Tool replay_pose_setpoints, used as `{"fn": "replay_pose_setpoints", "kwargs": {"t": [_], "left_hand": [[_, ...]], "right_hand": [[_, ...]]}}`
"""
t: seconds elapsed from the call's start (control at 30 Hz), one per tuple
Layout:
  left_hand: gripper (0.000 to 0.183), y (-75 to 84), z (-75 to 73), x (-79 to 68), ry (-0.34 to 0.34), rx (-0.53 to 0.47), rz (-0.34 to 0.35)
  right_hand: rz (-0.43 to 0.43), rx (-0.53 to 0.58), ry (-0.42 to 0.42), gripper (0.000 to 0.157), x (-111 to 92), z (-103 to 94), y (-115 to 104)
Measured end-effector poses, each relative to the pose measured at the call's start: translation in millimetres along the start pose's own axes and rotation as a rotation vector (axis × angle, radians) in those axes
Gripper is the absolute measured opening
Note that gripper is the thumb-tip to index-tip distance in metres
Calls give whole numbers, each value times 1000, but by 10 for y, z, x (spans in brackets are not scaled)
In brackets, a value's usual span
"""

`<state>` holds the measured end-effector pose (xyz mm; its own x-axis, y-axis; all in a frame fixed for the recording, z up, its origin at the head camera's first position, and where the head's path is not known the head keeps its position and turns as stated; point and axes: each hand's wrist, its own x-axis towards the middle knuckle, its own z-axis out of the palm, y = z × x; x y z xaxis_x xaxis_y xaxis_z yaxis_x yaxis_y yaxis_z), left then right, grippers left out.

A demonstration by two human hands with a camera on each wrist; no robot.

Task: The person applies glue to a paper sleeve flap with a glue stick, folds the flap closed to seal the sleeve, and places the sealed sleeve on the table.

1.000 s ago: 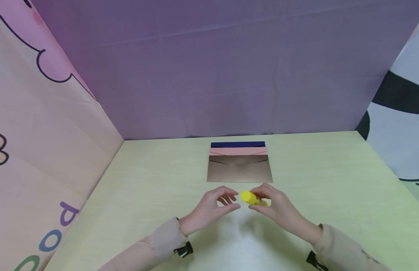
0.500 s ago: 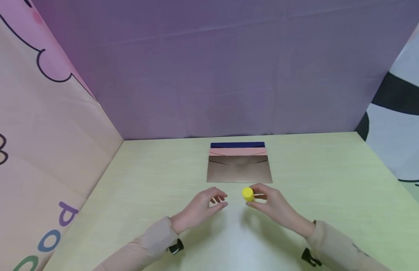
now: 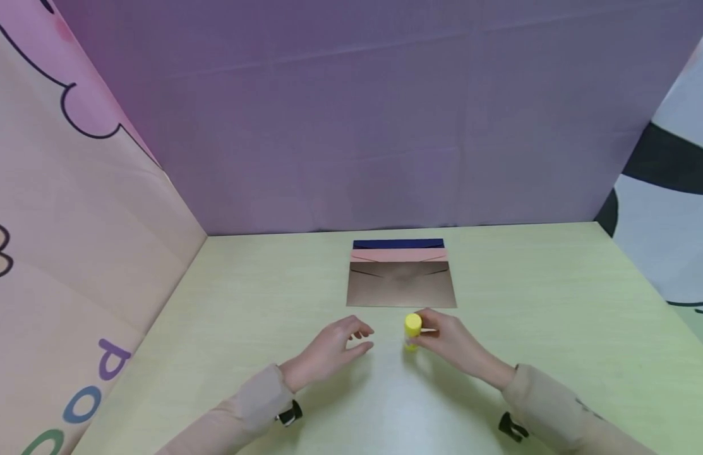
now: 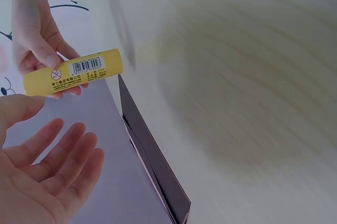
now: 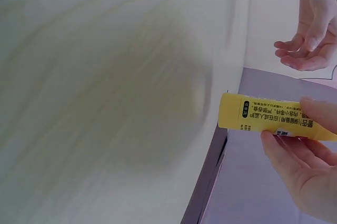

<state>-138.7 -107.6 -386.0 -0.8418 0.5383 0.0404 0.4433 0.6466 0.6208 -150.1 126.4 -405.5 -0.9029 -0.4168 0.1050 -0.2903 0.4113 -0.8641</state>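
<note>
A yellow glue stick [image 3: 413, 323] stands upright in the grip of my right hand [image 3: 450, 341], thumb on one side and fingers on the other, above the table. Its barcode label shows in the left wrist view, and small printed text on its yellow barrel [image 5: 258, 114] in the right wrist view. To the left, my left hand [image 3: 327, 349] is held over the table with its fingers loosely bent and nothing in them. Just beyond both hands lie three overlapping envelopes: a brown one [image 3: 401, 291] in front, a pink one [image 3: 399, 254] behind it, and a navy one [image 3: 398, 243] at the back.
The pale wooden table [image 3: 260, 284] ends at a purple backdrop [image 3: 328, 126]. On the left rises a printed panel [image 3: 90, 253] with coloured letters, and on the right a black-and-white printed one [image 3: 669, 240]. Dark bands show at both wrists.
The right hand has turned the glue stick from tilted, with one end facing me, to upright. My left hand has drawn away from it to the left. The envelopes lie as before.
</note>
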Motion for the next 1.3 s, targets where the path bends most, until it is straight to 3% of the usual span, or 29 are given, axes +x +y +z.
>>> {"fn": "replay_pose_setpoints", "kwargs": {"t": [0.3, 1.3], "left_hand": [[24, -53, 14, -10, -5, 18, 7], [23, -58, 65, 5, -15, 56, 6]], "right_hand": [[-20, 35, -20, 29, 21, 29, 42], [11, -12, -36, 28, 64, 86, 62]]}}
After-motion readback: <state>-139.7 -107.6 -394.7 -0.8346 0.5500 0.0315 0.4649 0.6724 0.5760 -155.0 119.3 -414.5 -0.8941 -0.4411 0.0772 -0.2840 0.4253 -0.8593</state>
